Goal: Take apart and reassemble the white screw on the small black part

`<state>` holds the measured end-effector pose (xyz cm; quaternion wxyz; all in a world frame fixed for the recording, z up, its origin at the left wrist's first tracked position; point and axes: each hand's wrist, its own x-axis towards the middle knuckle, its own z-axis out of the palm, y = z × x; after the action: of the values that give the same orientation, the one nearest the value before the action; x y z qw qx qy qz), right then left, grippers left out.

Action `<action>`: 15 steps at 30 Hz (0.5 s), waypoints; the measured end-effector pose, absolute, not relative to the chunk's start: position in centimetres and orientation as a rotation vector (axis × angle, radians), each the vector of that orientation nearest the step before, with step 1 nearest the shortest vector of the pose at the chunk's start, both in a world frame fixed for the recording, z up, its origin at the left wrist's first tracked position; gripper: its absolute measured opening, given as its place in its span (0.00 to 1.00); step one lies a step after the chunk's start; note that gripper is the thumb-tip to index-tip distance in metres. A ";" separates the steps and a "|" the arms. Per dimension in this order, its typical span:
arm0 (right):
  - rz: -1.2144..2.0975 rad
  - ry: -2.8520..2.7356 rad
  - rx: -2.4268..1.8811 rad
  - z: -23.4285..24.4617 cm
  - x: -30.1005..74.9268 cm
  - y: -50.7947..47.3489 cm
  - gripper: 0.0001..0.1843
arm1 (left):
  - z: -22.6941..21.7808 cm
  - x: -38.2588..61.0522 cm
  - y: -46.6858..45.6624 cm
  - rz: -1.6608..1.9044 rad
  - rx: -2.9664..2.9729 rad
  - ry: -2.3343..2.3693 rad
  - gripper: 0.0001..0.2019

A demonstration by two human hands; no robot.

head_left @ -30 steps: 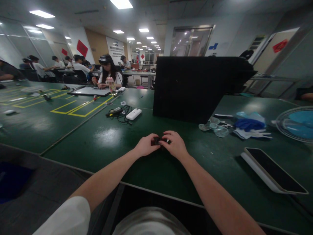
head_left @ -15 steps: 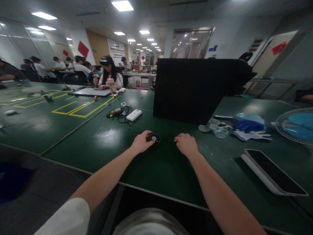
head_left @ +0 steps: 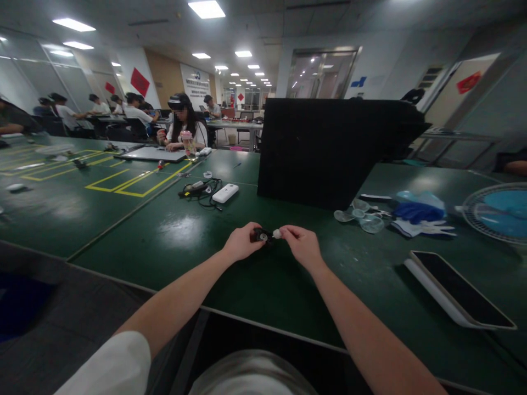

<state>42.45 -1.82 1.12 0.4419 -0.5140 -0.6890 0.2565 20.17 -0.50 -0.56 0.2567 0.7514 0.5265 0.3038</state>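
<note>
My left hand [head_left: 244,242] is closed on a small black part with a pale round disc [head_left: 263,237] in it, held just above the green tabletop. Between the fingertips of my right hand [head_left: 302,244] is a small white piece [head_left: 276,234], close against the right end of the black part. Whether the two pieces touch I cannot tell. The fingers partly cover both things, and their exact kind is too small to make out.
A large black box [head_left: 317,153] stands behind my hands. Left of it lie a white power bank [head_left: 225,193] and black cables [head_left: 197,189]. To the right are clear plastic cups [head_left: 371,223], gloves [head_left: 424,213], a phone-like slab [head_left: 461,291] and a fan [head_left: 498,211]. A person [head_left: 187,123] sits opposite.
My right hand has moved left with the white piece, up to the black part. The left hand has shifted slightly right, still gripping the black part.
</note>
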 end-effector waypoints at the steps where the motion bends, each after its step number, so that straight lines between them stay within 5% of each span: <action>1: 0.623 -1.738 -1.283 1.1 42.3 -1.9 0.15 | -0.6 20.2 -0.5 0.828 2.036 1.425 0.21; 15: 0.661 -1.916 -1.287 0.2 41.8 -1.9 0.16 | -1.0 20.4 -0.6 0.839 2.034 1.351 0.23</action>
<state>41.76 -1.88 0.19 0.3620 -0.4996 -0.7439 0.2568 20.35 -0.59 -1.02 0.2761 0.7572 0.5029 0.3124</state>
